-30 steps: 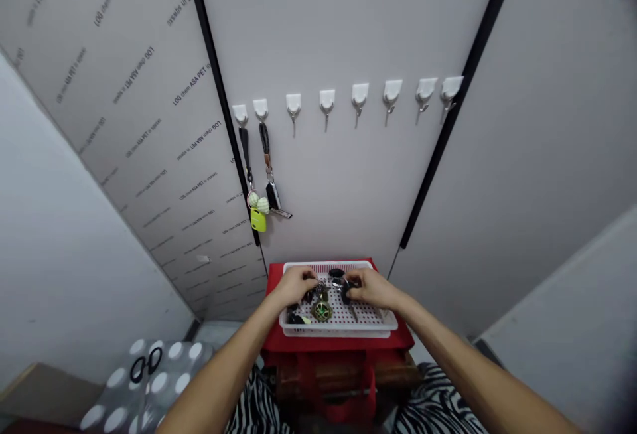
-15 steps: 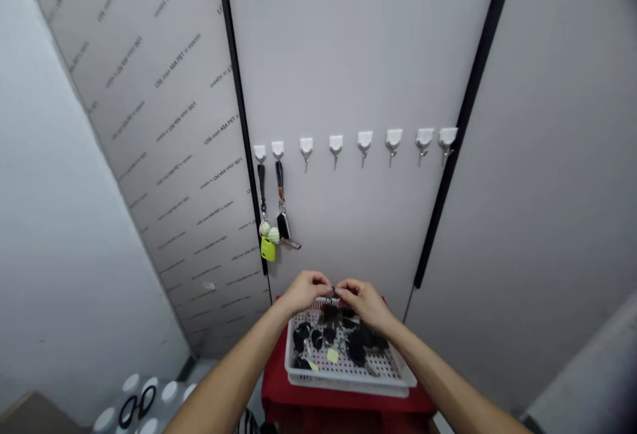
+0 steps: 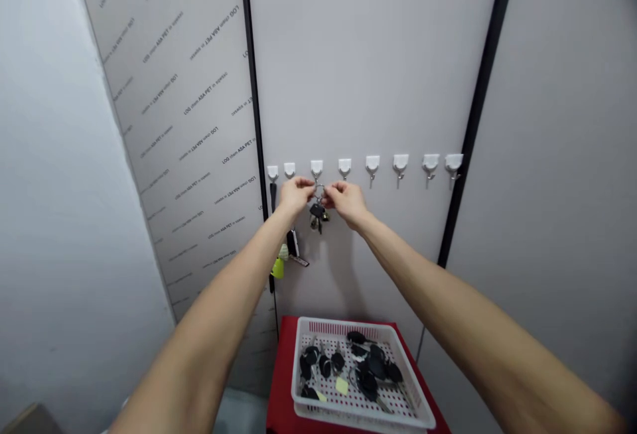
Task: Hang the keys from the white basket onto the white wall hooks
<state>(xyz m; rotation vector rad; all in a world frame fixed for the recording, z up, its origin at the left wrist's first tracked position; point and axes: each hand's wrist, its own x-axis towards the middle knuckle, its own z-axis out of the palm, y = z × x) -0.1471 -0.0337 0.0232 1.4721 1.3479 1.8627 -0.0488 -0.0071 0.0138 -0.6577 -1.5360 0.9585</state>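
A row of several white wall hooks runs across the grey panel. Both my hands are raised to the third hook from the left (image 3: 316, 168). My left hand (image 3: 294, 194) and my right hand (image 3: 346, 200) pinch the ring of a bunch of dark keys (image 3: 317, 213) between them, right under that hook. The keys dangle below my fingers. Whether the ring is over the hook I cannot tell. The two leftmost hooks carry key sets; a yellow-green fob (image 3: 278, 267) and a black car key (image 3: 294, 245) hang below my left forearm.
A white perforated basket (image 3: 405, 385) holding several black keys and a small yellow tag stands on a red surface (image 3: 279, 381) below the hooks. Black vertical strips (image 3: 472, 129) divide the wall panels. The hooks to the right (image 3: 399, 162) are bare.
Both hands lifted the key bunch out of the basket and up to the third hook. The view tilted upward with them.
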